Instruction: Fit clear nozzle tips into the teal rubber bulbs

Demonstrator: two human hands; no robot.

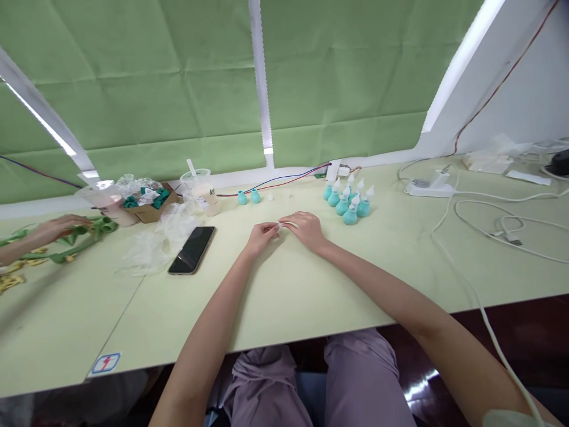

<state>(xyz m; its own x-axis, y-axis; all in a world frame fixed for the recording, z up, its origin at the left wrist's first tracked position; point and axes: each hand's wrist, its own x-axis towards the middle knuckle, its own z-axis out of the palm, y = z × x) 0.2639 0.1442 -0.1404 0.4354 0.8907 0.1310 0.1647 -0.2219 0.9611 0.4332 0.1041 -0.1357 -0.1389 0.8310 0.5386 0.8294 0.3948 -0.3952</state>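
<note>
My left hand (261,236) and my right hand (306,229) meet over the pale green table (311,296), fingers pinched together on a small white piece (281,225) between them. Behind my right hand stands a cluster of several teal bulbs with white tips (349,200). Two more teal bulbs (248,197) without tips stand behind my left hand, and small white tips (279,194) lie loose near them.
A black phone (192,249) lies left of my hands beside crumpled clear plastic (153,243). A plastic cup (204,191), a cardboard box (149,204) and another person's hand (53,228) on green strips are at far left. A white power strip (429,188) and cables (502,228) are at right.
</note>
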